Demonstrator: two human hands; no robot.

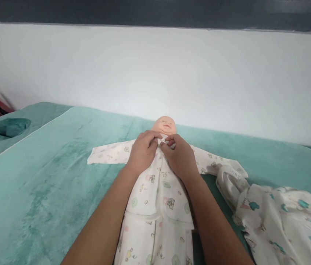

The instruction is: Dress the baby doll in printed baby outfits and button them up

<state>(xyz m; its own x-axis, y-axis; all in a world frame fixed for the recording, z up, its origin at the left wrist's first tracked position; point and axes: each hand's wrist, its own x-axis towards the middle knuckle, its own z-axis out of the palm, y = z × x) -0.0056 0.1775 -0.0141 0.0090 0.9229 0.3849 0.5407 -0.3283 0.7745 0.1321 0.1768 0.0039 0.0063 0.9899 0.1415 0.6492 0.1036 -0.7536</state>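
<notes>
The fingers [169,139] of the right hand [181,156] and those of the left hand [143,149] are closed to a narrow pinch, and fabric at the neckline [161,140] of a white printed garment [158,184] is held between them. The two hands are set close together, just below the head of a doll [169,126]. Whether a fastener is gripped cannot be told at this size. The step in hand is judged to be fine handling of the front opening at its top end; for such handling, both edges need to be kept aligned and finger pressure applied evenly, without the fabric being pulled sideways.

The garment is laid face up over the doll, with both sleeves [111,152] spread outward and the lower part extended toward the wearer of the camera. Beside the right forearm, a second printed cloth [276,217] is bunched, touching the end of one sleeve. All items are supported by a green cover [53,176], bordered at the far side by a white wall [155,73]
</notes>
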